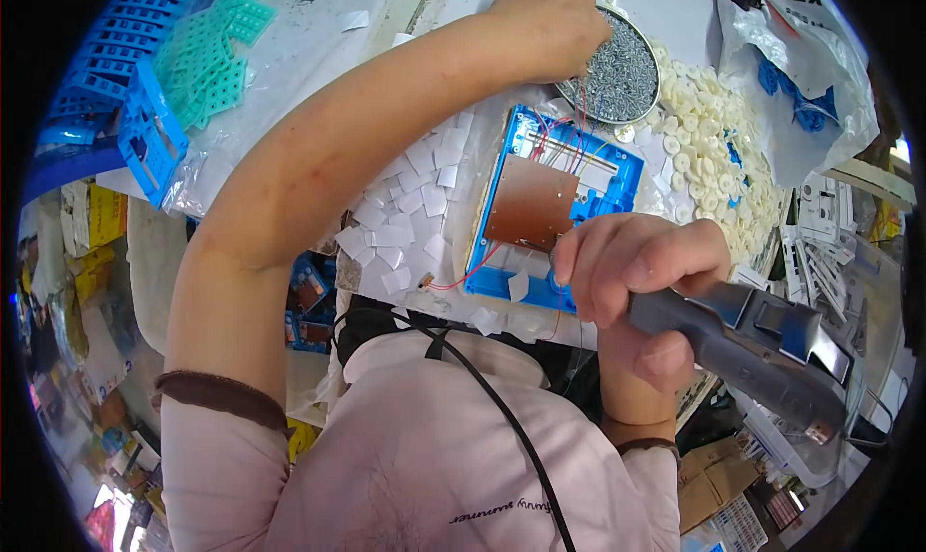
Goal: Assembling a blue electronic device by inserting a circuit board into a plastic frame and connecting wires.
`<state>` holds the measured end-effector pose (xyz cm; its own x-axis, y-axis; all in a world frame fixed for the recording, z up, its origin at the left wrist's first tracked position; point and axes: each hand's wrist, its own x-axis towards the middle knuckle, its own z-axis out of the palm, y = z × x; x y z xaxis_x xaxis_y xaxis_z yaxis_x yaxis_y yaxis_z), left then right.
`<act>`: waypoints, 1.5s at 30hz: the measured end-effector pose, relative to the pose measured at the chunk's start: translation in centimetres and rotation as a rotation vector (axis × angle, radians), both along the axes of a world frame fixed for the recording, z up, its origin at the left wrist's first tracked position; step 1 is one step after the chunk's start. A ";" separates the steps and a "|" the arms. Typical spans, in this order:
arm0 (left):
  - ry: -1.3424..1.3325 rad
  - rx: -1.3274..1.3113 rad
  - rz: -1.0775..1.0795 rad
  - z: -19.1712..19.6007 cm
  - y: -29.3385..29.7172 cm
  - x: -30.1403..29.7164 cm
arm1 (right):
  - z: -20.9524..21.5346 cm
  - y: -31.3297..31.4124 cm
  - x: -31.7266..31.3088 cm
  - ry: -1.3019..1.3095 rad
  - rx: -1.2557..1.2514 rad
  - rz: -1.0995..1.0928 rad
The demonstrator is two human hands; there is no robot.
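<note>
My left arm stretches across the table to a round dish of small silver screws [622,74]. At the dish's left rim my left hand [555,29] has its fingers curled in; the fingertips and anything in them are hidden. My right hand [637,272] is wrapped round a dark grey electric screwdriver [757,354], its body slanting down to the right. The right fingers are beside the lower right corner of a copper-brown circuit board [531,203]. That board lies in a blue plastic housing [487,280], with thin red and blue wires [582,103] around it.
White paper squares [410,200] lie left of the housing. Cream plastic discs [709,151] are heaped right of the dish, below a white plastic bag [820,89]. Green frames [207,74] and blue frames [135,31] fill the far left. A black cable [492,398] crosses my shirt.
</note>
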<state>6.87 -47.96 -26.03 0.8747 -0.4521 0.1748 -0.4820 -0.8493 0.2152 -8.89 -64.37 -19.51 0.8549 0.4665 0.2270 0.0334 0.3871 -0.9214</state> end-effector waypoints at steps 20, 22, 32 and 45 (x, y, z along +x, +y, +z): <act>0.349 -0.803 -0.124 3.7 5.0 -7.0 | -2.0 1.7 0.8 -0.211 0.050 0.103; 0.277 -0.710 -0.175 3.3 5.7 -10.8 | -1.6 1.2 1.4 -0.206 0.067 0.137; 0.120 -0.713 -0.119 -0.4 4.3 -20.1 | 1.2 1.1 1.9 -0.232 0.174 0.193; -0.107 -0.707 -0.052 -0.3 3.8 -20.2 | 1.3 1.9 1.4 -0.213 0.141 0.153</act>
<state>-13.31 -44.18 -26.30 0.8168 -0.2395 0.5249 -0.5673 -0.4990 0.6551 -7.47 -62.49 -18.22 0.7033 0.5373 0.4654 0.1515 0.5264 -0.8366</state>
